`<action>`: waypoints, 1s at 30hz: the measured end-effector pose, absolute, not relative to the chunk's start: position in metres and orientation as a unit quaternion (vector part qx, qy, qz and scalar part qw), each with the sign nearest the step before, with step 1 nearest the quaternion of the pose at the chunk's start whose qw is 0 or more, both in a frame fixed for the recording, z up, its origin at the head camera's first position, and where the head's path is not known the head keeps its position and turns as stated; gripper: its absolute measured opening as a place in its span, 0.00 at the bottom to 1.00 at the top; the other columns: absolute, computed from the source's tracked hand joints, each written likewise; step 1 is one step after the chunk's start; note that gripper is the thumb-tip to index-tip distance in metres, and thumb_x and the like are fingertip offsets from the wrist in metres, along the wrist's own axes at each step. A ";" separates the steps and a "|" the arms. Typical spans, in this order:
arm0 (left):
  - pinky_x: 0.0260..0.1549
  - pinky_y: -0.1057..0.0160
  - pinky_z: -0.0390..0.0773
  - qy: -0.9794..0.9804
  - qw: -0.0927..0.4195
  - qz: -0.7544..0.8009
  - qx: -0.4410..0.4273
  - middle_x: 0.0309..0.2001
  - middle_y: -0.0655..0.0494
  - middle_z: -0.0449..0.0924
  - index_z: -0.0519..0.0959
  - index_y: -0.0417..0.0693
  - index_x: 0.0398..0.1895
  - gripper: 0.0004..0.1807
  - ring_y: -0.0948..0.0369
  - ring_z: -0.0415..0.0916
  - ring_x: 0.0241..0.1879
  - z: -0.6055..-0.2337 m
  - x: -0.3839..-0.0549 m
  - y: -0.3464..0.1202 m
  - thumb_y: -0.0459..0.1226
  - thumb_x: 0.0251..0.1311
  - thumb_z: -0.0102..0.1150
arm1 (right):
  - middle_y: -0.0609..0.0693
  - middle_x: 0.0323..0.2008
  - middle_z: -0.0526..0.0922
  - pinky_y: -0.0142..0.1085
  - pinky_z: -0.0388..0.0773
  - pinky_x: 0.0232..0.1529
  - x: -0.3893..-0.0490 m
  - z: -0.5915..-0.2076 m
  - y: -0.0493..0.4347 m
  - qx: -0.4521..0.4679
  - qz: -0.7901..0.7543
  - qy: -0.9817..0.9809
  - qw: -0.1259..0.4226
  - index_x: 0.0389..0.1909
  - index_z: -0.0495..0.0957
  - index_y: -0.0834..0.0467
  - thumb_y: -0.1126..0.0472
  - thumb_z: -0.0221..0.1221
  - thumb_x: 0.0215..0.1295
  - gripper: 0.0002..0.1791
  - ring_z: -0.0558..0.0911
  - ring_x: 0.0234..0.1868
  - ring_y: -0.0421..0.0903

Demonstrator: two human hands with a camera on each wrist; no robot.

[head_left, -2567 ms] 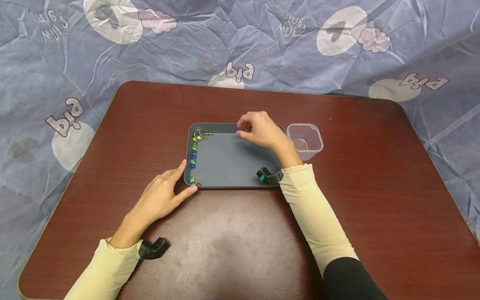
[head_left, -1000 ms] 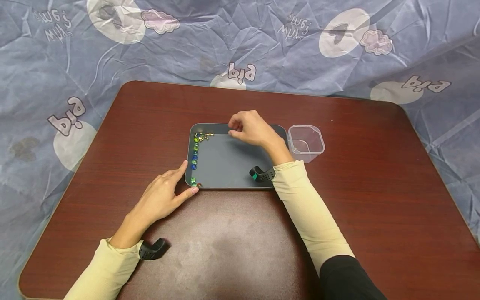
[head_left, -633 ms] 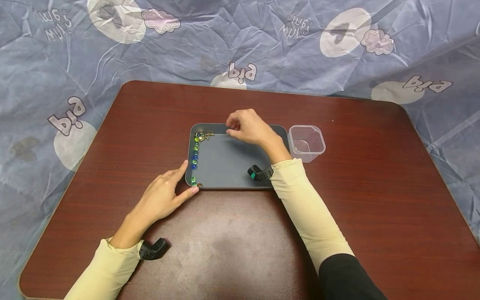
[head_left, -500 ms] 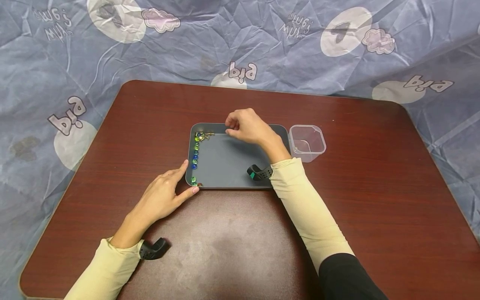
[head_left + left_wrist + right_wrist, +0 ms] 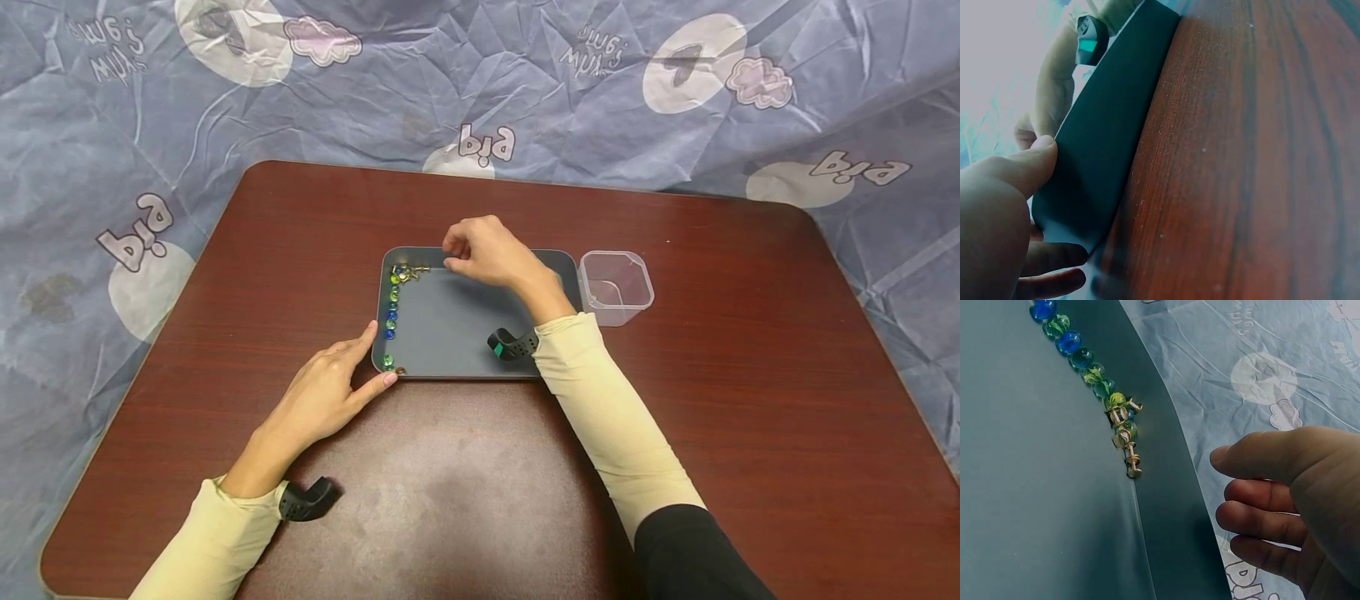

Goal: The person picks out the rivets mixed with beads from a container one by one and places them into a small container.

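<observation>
A shallow grey tray (image 5: 450, 329) lies on the table. My left hand (image 5: 315, 392) spans its near left corner, index fingertip at the left wall and thumb on the front rim, fingers mostly straight. My right hand (image 5: 487, 252) hovers above the tray's far side, fingers loosely bent, with nothing between thumb and fingers in the right wrist view. Several blue and green glass marbles (image 5: 1069, 342) line the tray's left wall. Small brass-coloured, bolt-like pieces (image 5: 1133, 464) cluster with marbles in the far left corner. A green marble (image 5: 387, 361) and a brown one (image 5: 400, 371) sit by the left thumb.
A clear plastic container (image 5: 615, 317) stands against the tray's right side, its opening upward. The reddish-brown wooden table (image 5: 750, 375) extends around the tray. A printed blue-grey cloth (image 5: 405, 92) hangs behind the table. Each wrist wears a black strap.
My right hand has drifted left over the tray's far side, toward the corner with the brass-coloured pieces. My left hand stays at the near left corner.
</observation>
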State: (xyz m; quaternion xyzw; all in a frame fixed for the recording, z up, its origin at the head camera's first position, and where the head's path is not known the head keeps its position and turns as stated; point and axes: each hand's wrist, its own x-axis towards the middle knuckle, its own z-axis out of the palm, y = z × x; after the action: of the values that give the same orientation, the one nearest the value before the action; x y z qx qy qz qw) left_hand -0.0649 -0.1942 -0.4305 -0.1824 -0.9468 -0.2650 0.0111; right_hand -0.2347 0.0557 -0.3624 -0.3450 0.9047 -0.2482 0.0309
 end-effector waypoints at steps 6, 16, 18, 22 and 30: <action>0.57 0.41 0.70 -0.946 0.015 -0.267 -0.185 0.62 0.34 0.73 0.59 0.37 0.74 0.43 0.41 0.72 0.60 -0.429 -0.066 -0.194 0.53 0.66 0.60 | 0.54 0.32 0.85 0.35 0.79 0.40 -0.237 -0.362 0.053 -0.348 -0.247 0.904 0.029 0.38 0.84 0.65 0.65 0.65 0.61 0.07 0.83 0.35 0.47; 0.58 0.40 0.69 -0.947 0.008 -0.264 -0.182 0.63 0.34 0.72 0.59 0.37 0.74 0.43 0.41 0.71 0.61 -0.430 -0.066 -0.194 0.53 0.66 0.60 | 0.53 0.32 0.85 0.34 0.78 0.40 -0.239 -0.366 0.045 -0.352 -0.249 0.902 0.032 0.38 0.84 0.65 0.65 0.65 0.61 0.07 0.83 0.34 0.46; 0.58 0.40 0.69 -0.947 0.009 -0.264 -0.181 0.63 0.34 0.72 0.59 0.37 0.74 0.43 0.41 0.71 0.61 -0.430 -0.065 -0.195 0.53 0.66 0.60 | 0.53 0.32 0.85 0.34 0.78 0.40 -0.239 -0.366 0.044 -0.353 -0.249 0.902 0.031 0.38 0.84 0.65 0.65 0.65 0.61 0.07 0.83 0.34 0.46; 0.58 0.40 0.69 -0.947 0.011 -0.265 -0.181 0.62 0.34 0.73 0.59 0.37 0.74 0.43 0.41 0.71 0.61 -0.430 -0.066 -0.194 0.53 0.66 0.60 | 0.54 0.32 0.85 0.35 0.78 0.40 -0.240 -0.367 0.041 -0.354 -0.251 0.900 0.036 0.39 0.84 0.66 0.66 0.65 0.61 0.08 0.83 0.35 0.47; 0.58 0.41 0.69 -0.948 0.009 -0.264 -0.180 0.62 0.33 0.73 0.60 0.36 0.74 0.43 0.40 0.71 0.61 -0.430 -0.065 -0.194 0.53 0.66 0.60 | 0.54 0.33 0.85 0.35 0.78 0.41 -0.240 -0.369 0.038 -0.350 -0.245 0.903 0.050 0.39 0.84 0.65 0.65 0.65 0.62 0.07 0.82 0.36 0.46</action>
State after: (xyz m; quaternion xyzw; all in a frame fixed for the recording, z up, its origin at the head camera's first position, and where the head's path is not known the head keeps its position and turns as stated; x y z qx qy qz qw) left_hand -0.0648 -0.1943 -0.4297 -0.1801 -0.9476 -0.2638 0.0091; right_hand -0.2402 0.0379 -0.3691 -0.3503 0.9027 -0.2448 0.0496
